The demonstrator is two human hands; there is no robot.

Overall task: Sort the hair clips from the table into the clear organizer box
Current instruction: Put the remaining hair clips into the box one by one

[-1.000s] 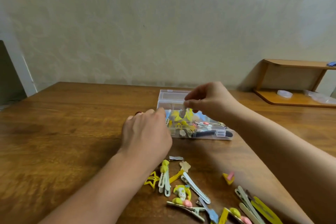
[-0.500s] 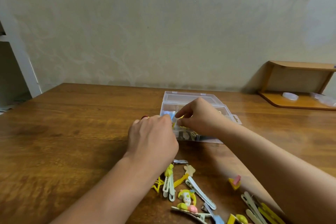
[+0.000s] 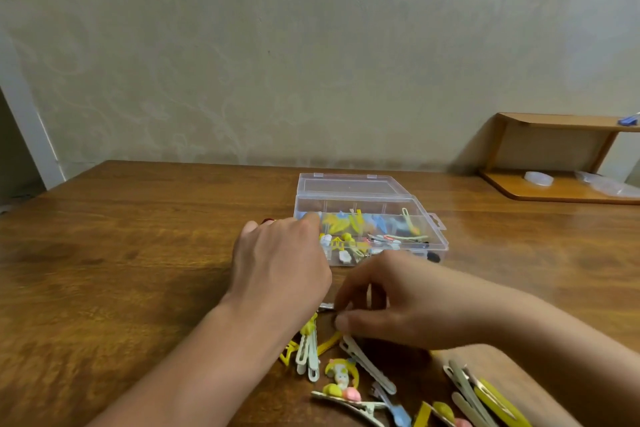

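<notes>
2 hands work just in front of the clear organizer box (image 3: 370, 218). Our left hand (image 3: 280, 260) rests palm down at the box's left front corner, fingers loosely curled, holding nothing we can see. Our right hand (image 3: 398, 308), nearer us than the box, pinches at a small silver clip (image 3: 326, 305); whether it is gripped we cannot tell. Its long axis seems crosswise, parallel to the box front. A thin clip could slip or drag neighbouring hair clips (image 3: 367, 366).
</notes>
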